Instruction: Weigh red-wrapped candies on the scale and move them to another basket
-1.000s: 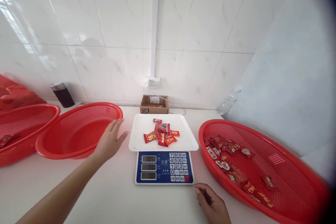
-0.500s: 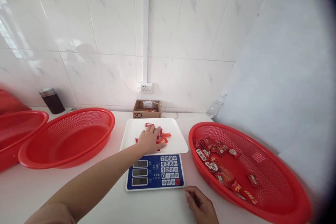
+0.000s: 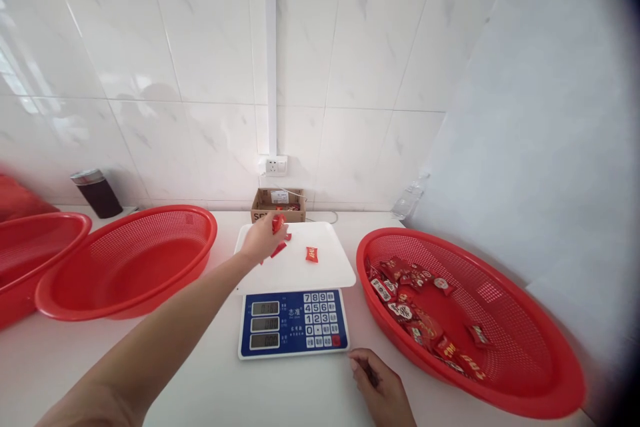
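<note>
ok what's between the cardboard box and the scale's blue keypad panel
In the head view, the white weighing tray lies there, bearing red wrapped packets, with the left hand above its left side, holding at least one.

On the desk (image 3: 210, 387) stands the scale (image 3: 294, 327), a candy (image 3: 311, 254) on its tray (image 3: 330, 273). Behind the scale sits a carton (image 3: 296, 215), below a wall socket (image 3: 276, 165). Left of the scale lies an inner basket (image 3: 150, 267), then an outer basket (image 3: 40, 253), a flask (image 3: 99, 195) behind them. Right of it, a third basket (image 3: 535, 353) contains candies (image 3: 423, 330).
</note>
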### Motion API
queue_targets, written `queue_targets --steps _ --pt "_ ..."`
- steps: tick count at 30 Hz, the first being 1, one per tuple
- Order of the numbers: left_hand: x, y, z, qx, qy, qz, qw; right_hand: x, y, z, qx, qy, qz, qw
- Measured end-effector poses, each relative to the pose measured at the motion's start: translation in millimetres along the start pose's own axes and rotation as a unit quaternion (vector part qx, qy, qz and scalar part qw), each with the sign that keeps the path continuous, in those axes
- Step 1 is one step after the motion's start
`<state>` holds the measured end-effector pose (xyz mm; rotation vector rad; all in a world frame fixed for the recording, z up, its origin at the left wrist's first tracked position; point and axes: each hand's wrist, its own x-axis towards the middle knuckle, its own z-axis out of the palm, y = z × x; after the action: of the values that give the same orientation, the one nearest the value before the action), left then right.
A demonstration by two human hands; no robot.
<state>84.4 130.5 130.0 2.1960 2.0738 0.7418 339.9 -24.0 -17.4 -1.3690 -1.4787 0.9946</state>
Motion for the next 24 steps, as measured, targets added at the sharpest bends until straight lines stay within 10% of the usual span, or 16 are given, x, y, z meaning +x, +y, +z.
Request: queue_targets --steps 8,13,24 --pt "-8 -94 -81.4 0.165 0.033 -0.111 0.979 0 4 -1 0.007 0.004 -0.001 1.0" --pt "-23 -131 -82.5 0.216 -0.054 -0.169 0.96 2 9 -1 0.009 -0.009 0.004 1.0" --pt "9 16 44.2 0.084 -0.141 0.053 0.985 -1 5 2 0.031 0.017 -0.002 0.999"
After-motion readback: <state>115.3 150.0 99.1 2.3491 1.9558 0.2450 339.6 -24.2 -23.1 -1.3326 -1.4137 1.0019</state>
